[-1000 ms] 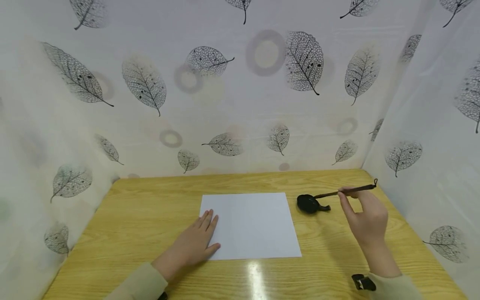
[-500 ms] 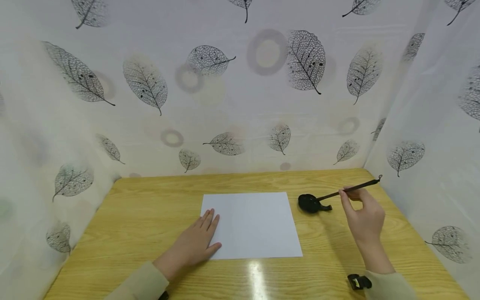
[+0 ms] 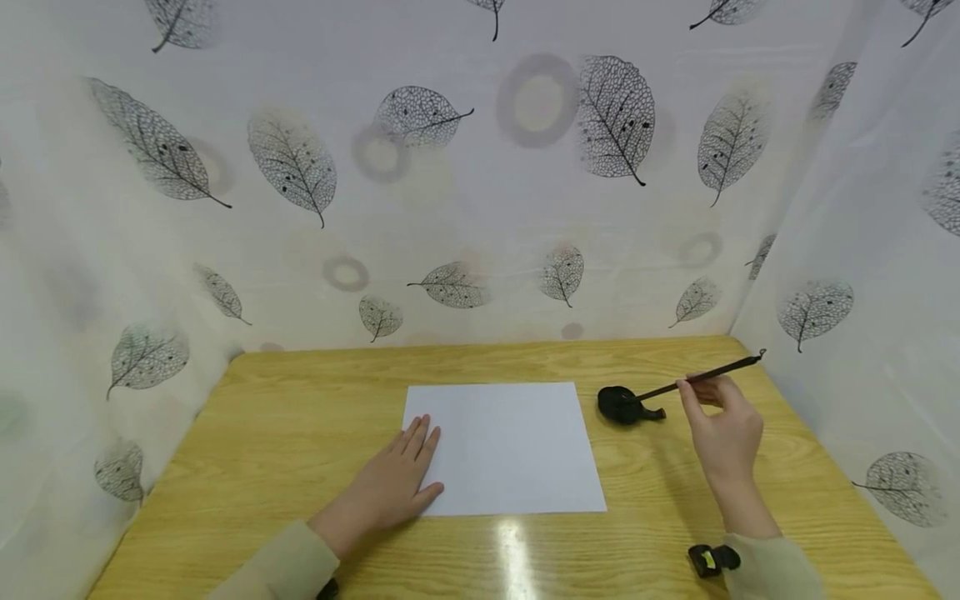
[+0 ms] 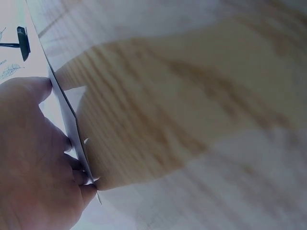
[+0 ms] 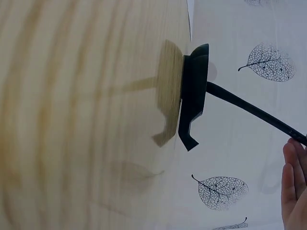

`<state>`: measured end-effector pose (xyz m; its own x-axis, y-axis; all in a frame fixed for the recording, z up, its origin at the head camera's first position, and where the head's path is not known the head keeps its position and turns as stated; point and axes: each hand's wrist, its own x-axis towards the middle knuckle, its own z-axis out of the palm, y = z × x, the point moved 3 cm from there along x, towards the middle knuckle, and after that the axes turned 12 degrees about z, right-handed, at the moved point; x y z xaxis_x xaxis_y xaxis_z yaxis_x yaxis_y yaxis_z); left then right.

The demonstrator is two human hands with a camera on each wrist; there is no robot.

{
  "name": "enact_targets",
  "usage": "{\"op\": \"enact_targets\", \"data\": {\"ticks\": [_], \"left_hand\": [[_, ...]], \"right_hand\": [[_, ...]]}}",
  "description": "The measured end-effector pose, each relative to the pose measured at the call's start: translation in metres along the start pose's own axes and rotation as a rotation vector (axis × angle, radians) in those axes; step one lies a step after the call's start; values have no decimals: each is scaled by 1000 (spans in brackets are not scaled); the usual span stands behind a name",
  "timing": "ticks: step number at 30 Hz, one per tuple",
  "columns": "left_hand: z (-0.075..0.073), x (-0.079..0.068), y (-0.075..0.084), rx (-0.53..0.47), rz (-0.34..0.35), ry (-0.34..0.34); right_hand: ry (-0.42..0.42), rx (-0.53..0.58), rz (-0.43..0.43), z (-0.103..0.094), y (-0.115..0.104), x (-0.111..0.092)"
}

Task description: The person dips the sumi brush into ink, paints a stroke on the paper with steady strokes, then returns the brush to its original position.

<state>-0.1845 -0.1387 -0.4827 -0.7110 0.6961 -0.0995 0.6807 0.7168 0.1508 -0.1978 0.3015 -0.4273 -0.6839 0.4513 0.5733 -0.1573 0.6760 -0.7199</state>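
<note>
A sheet of white paper [image 3: 517, 450] lies on the wooden table, and my left hand [image 3: 390, 483] rests on its left edge with the fingers extended. From the left wrist, that hand [image 4: 33, 167] appears side-on along the sheet's edge. My right hand [image 3: 723, 433] pinches a dark writing brush [image 3: 731, 367] between thumb and fingers, its looped end pointing up and right. The brush's lower end sits inside a small black ink dish [image 3: 618, 406] with a short curved stub, right of the paper. In the right wrist view the brush [image 5: 254, 109] slants down into the dish [image 5: 194, 81], bristles hidden.
The yellow wood-grain table [image 3: 300, 408] is walled at the back and both sides by white curtain [image 3: 465, 208] printed with grey leaves. A black band [image 3: 712, 560] is at the right wrist.
My right hand has shifted slightly left, and the brush tilts more steeply, its lower end still in the ink dish. The left hand and paper stay put; the head view drifts slightly.
</note>
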Motion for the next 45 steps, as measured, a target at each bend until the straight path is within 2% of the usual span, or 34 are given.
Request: {"op": "enact_targets", "data": {"ticks": [10,14,22,28,32,37,45], "left_hand": [[-1,0,1,-6,-5,-7],[-1,0,1,-4,-7,-10],[2,2,-3,12,1,-9],[2,2,-3,7,-1,-11],[0,0,-1,6,0,-15],[-4,-1,0,3,3,-13],[1,2,-4,12,5,-12]], "right_hand": [[4,-161,72,-1,2,0],[26,-131,69,-3,-1,0],[72,-49,-1,-5,-8,1],[50,-95,-17,-3,-7,-2],[59,-112,-13,-5,-8,-3],[101,-68,-1,-13,-12,0],[119,-48,16,-19,-10,4]]}}
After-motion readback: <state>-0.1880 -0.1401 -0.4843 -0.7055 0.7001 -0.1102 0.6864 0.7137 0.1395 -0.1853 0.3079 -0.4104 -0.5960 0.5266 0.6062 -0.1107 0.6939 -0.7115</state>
